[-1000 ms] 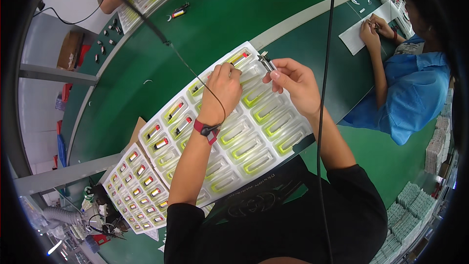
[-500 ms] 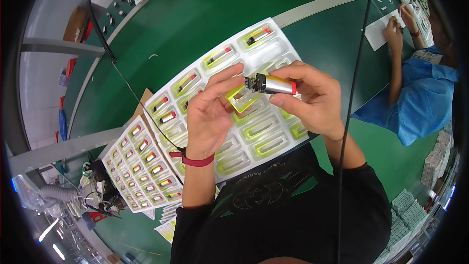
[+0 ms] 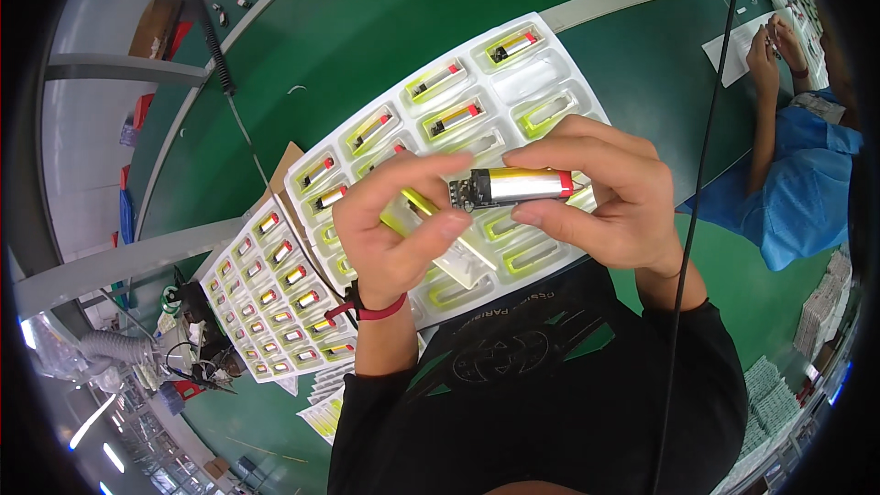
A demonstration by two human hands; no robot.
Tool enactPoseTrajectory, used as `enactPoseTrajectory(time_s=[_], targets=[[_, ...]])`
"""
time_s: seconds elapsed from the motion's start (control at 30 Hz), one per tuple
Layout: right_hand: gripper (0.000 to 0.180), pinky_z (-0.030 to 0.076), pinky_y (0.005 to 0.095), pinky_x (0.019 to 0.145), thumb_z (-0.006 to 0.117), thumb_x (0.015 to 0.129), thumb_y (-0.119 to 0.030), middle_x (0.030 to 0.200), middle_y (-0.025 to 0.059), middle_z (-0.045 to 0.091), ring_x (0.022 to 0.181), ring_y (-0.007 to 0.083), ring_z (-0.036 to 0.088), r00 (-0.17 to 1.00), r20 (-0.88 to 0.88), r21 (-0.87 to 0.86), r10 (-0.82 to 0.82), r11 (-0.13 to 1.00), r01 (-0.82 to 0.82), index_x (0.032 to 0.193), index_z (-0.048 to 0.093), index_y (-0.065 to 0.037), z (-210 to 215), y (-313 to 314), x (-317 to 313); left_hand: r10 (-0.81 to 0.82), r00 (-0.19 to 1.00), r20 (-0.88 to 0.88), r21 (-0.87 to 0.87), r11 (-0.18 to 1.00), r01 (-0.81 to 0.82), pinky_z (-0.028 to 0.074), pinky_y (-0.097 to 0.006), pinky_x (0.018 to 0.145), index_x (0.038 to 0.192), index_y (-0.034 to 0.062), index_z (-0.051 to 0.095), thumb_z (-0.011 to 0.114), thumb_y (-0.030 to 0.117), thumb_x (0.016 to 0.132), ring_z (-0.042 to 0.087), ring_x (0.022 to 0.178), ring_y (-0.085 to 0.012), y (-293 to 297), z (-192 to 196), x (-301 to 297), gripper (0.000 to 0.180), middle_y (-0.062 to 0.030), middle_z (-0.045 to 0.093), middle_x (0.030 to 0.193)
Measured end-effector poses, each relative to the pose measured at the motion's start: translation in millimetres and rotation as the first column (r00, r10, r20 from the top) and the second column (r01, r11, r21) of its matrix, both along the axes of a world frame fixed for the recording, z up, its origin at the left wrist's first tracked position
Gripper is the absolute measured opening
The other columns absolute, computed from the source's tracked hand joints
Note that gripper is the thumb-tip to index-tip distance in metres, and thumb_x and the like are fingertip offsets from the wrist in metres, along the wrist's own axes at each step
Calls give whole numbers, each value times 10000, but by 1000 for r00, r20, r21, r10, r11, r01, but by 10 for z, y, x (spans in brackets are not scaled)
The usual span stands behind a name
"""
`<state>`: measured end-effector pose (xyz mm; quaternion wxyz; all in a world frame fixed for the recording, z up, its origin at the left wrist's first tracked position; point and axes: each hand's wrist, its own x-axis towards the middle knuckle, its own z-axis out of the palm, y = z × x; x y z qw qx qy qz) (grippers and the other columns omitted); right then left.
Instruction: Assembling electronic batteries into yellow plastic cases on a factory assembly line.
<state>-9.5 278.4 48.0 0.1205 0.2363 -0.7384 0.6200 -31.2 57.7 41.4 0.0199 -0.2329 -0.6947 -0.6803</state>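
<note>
My right hand (image 3: pixel 623 197) pinches a silver battery cell (image 3: pixel 530 184) between thumb and fingers. The cell has a red end, a yellow strip and a black end with a small circuit board (image 3: pixel 463 193) facing left. My left hand (image 3: pixel 378 234) is closed around a yellow-green plastic casing (image 3: pixel 467 261), tilted beneath the board end of the cell. My left thumb and fingertips lie close to the board; whether they touch it I cannot tell. Below both hands spreads a white moulded tray (image 3: pixel 532 80) of yellow-green casings, several with cells in them.
A second white tray (image 3: pixel 291 225) with several cells sits at the left. A coiled cord (image 3: pixel 209 27) hangs at upper left, and a black cable (image 3: pixel 701 183) crosses the right side. Beyond it, a co-worker in blue (image 3: pixel 779 179) handles small parts at the green table (image 3: pixel 655 55).
The casing has swung downward and my left fingers have closed in near the board. The cell has shifted slightly right and down and now lies nearly level.
</note>
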Motion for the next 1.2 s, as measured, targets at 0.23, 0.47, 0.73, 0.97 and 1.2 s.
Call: enactPoseTrajectory(time_s=[0.23, 0.47, 0.73, 0.97, 1.2], targets=[[364, 451, 268, 540, 792, 753, -25, 788, 91, 595, 638, 149, 564, 998, -58, 67, -37, 997, 41, 1096, 677, 18, 24, -41, 14, 70, 969, -236, -133, 986, -104, 468, -255, 643, 1016, -21, 715, 783, 13, 737, 618, 678, -154, 10, 43, -4, 290, -95, 689, 802], [364, 500, 261, 579, 766, 788, -11, 815, 106, 627, 667, 148, 608, 997, -54, 61, -54, 997, 57, 1136, 664, 22, 16, -46, -1, 237, 897, -374, -200, 924, -327, 476, -255, 665, 994, -50, 693, 719, 31, 816, 612, 701, -160, 108, -50, 38, 197, -118, 681, 821], [386, 571, 291, 750, 701, 837, 48, 967, 174, 692, 849, 223, 709, 911, 245, -502, 332, 847, -174, 1208, 610, 103, -118, -5, -6, 287, 936, -203, -66, 950, -306, 451, -257, 737, 982, -68, 671, 639, 188, 927, 590, 786, -146, 92, -49, 43, 264, -123, 660, 878], [371, 562, 273, 750, 723, 839, 36, 958, 122, 712, 830, 171, 700, 773, 411, -613, 483, 774, -158, 1198, 633, 64, -188, 32, -64, 195, 953, -230, -44, 977, -210, 469, -276, 714, 990, -48, 697, 717, 114, 849, 613, 739, -168, 13, -95, -36, 215, -125, 703, 854], [338, 557, 273, 729, 748, 822, -4, 933, 132, 709, 803, 157, 686, 975, 219, -151, -49, 985, 83, 1149, 667, 27, -214, -34, -39, 52, 998, -38, -88, 995, -55, 463, -283, 783, 1195, -22, 648, 801, 18, 694, 581, 898, -173, -45, -129, -84, 525, -83, 588, 955]])
